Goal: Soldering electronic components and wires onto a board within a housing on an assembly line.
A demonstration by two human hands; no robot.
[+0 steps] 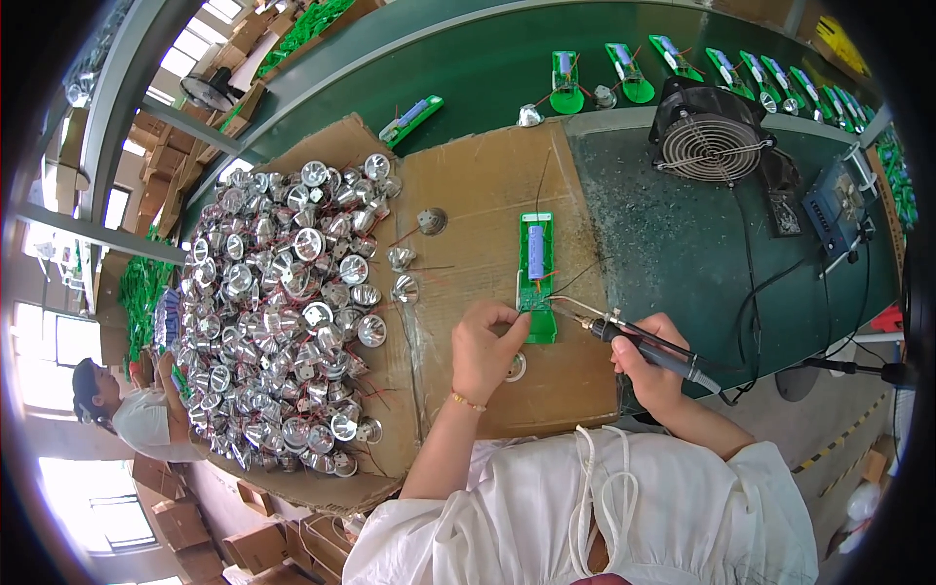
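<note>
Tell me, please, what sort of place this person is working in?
Most likely an electronics assembly line in a factory: the right hand holds a soldering iron to a green circuit board, beside a heap of silver reflector cups and a green conveyor belt.

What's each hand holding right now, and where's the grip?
Right hand holds the soldering iron by its dark handle, pen-style. Left hand fingers pinch the lower edge of the green circuit board on the cardboard.
</note>
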